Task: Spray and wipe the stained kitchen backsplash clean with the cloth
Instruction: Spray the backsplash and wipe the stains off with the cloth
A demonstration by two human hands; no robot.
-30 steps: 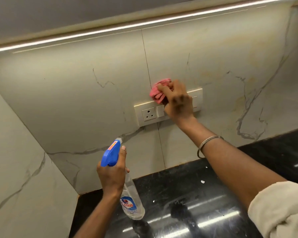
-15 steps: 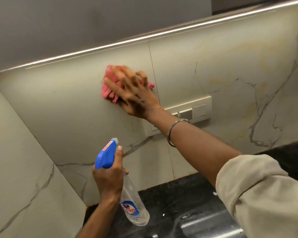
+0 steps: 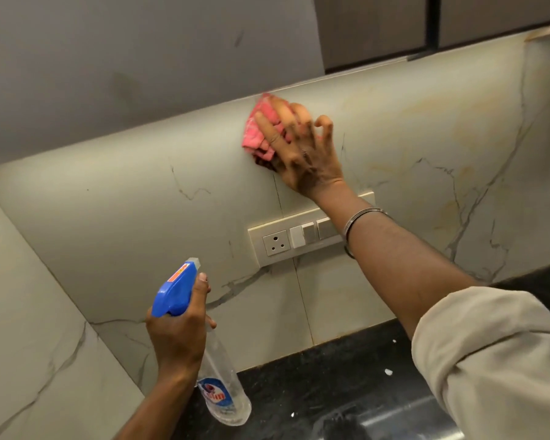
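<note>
Backsplash point(image 3: 124, 201) of pale veined stone runs across the view from 9 to 3 o'clock, behind both hands. Nearest, at 4 o'clock, a rolled-up beige sleeve point(image 3: 489, 360) covers the right upper arm. Below it, at 6 o'clock, lies the black counter point(image 3: 331, 392), dotted with a few white specks. At 7 o'clock the left hand point(image 3: 178, 331) grips the neck of a clear bottle point(image 3: 223, 392) with a blue spray head. The forefinger lies along the head, the nozzle points up toward the wall, and the bottle's base hangs just above the counter. Farther in, near the middle, a cream socket plate point(image 3: 286, 239) sits on the wall, its right end hidden by the right forearm, which wears a thin metal bangle point(image 3: 359, 217). Above the plate, at 12 o'clock, the right hand point(image 3: 302, 154) has its fingers spread and presses a pink cloth point(image 3: 261, 128) flat against the stone, just under the top edge of the backsplash. Yellowish marks show on the stone at 2 o'clock. Farthest, at 1 o'clock, hang dark cabinets point(image 3: 378, 27).
</note>
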